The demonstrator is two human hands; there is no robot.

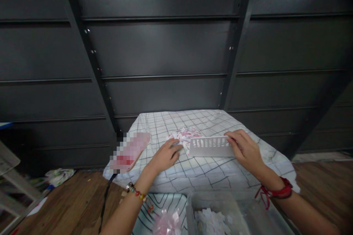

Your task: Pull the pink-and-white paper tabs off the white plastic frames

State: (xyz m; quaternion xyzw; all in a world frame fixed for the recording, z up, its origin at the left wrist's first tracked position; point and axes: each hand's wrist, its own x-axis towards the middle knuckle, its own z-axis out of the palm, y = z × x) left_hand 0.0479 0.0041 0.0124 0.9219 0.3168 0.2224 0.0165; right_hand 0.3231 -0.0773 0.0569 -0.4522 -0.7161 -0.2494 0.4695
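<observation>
On the checked cloth lies a loose pile of small white and pink paper scraps (184,135). My left hand (166,154) rests at the near left side of this pile, fingertips touching the scraps, thumb and fingers apart. A white plastic basket (209,150) with a row of slots along its side stands just right of the pile, seemingly tipped toward it. My right hand (245,149) grips the basket's right end, thumb on the near side and fingers over the top edge. What lies inside the basket is hidden.
A clear plastic bin (190,209) holding white paper pieces stands in front, beside a striped tray (165,200) with a pink translucent bundle (167,223). A pink phone-like object (132,150), blurred, lies left with a black cable (106,194). A dark panelled wall (165,51) rises behind.
</observation>
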